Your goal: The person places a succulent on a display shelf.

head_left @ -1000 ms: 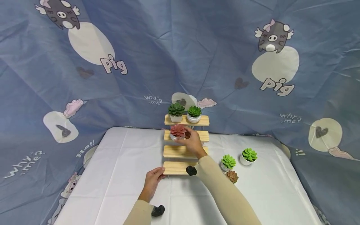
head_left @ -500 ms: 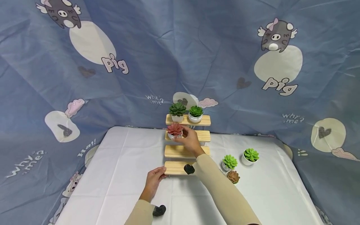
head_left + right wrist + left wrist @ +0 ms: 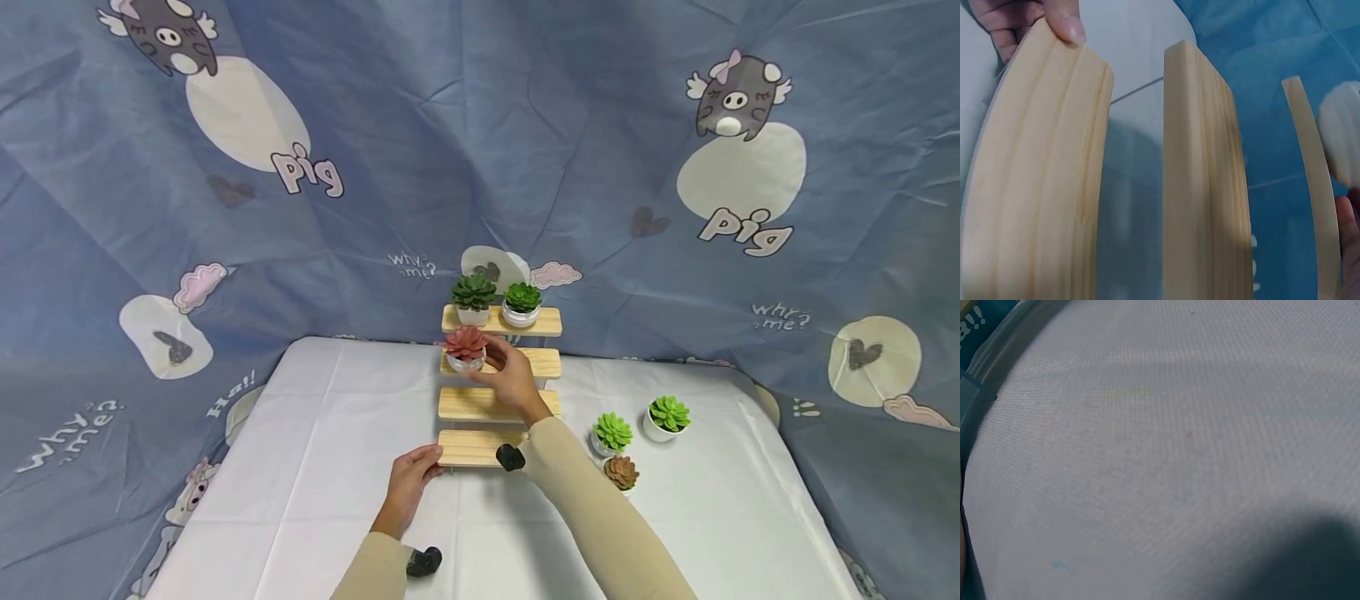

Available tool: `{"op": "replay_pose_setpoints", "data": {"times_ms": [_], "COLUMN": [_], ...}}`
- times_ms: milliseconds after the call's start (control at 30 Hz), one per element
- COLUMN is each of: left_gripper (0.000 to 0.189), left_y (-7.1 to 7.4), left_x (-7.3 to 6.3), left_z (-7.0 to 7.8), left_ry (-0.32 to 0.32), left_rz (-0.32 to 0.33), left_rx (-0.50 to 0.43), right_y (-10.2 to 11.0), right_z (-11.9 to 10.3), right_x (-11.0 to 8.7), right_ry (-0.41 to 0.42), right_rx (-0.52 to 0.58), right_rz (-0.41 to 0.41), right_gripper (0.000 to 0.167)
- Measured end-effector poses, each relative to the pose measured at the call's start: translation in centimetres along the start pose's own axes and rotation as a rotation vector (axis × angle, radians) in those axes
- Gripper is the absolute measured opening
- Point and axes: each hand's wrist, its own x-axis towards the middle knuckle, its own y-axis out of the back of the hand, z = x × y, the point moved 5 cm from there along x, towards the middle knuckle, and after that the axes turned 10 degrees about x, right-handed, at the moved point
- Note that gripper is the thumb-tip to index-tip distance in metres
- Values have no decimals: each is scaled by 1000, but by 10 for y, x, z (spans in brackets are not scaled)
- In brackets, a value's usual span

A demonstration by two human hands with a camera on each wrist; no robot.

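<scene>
A four-tier wooden display stand (image 3: 480, 404) stands on the table. My left hand (image 3: 408, 479) pinches the left end of its lowest board, the thumb on top and the fingers below, as the right wrist view also shows. On the second board from the top, at its left end, is a red succulent (image 3: 466, 343) in a white pot (image 3: 1342, 134). My right hand (image 3: 512, 375) holds that pot from the right with curled fingers and thumb. Two green potted succulents, a dark one (image 3: 473, 293) and a brighter one (image 3: 522, 297), stand on the top board.
Right of the stand on the white table (image 3: 337, 433) are two light green potted succulents, one nearer (image 3: 612, 432) and one farther right (image 3: 667, 417), plus a brown succulent (image 3: 622, 472). A blue patterned cloth (image 3: 600, 167) hangs behind. The left wrist view shows mostly white tablecloth (image 3: 1166, 437).
The red succulent has shifted left to the end of its board with my right hand; over the last half second that hand has drawn back slightly right. My left hand stays on the stand.
</scene>
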Motion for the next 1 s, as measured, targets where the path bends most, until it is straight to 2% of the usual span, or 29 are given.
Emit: {"op": "replay_pose_setpoints", "data": {"times_ms": [200,333,500,767,1000], "left_gripper": [34,32,30,27,23], "left_y": [0,0,0,0,0], "left_x": [-2,-1,-1,-2,0], "left_z": [1,1,1,1,0], "left_ry": [-12,5,16,13,19], "left_rz": [-19,-14,-2,-9,-1], "left_rx": [-2,1,3,-5,-15], "right_y": [25,45,72,125,167], "right_z": [2,-5,-15,12,27], "right_x": [-18,-33,-51,-70,-96], "right_ry": [43,79,84,117,46], "right_rx": [70,118,111,24,-11], "right_rz": [9,21,72,228,307], "right_gripper": [63,61,60,56,57]}}
